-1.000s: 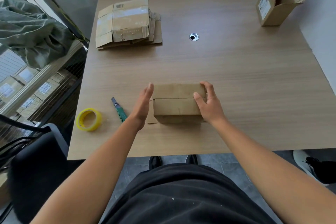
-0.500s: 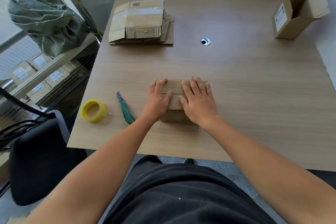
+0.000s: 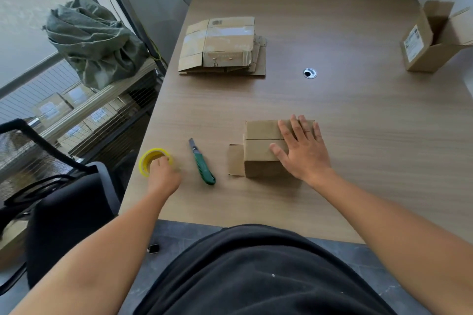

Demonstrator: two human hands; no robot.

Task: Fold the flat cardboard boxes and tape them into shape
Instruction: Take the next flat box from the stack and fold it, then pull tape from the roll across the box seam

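At the near left edge of the table (image 3: 358,115) the left hand (image 3: 163,176) lay on the yellow tape (image 3: 147,161), its fingers (image 3: 160,161) curled at the roll's near rim. They were blurred, so it could not be told whether they gripped it. Just right of the tape lay a green knife (image 3: 202,165), blade pointing away. Beyond it stood the box (image 3: 258,148), near the table's front edge, its two top flaps closed to a seam and one side flap (image 3: 236,160) lying out flat on the left. The right hand (image 3: 304,151) pressed flat on the box's top at the right end, fingers (image 3: 297,126) straight and spread across the seam. Farther back on the left sat a stack of flat boxes (image 3: 220,46), and right of it a cable hole (image 3: 309,73). At the far right edge an open box (image 3: 430,43) with a white label rested tilted, flaps out. Its inside was in shadow, so any contents could not be made out.
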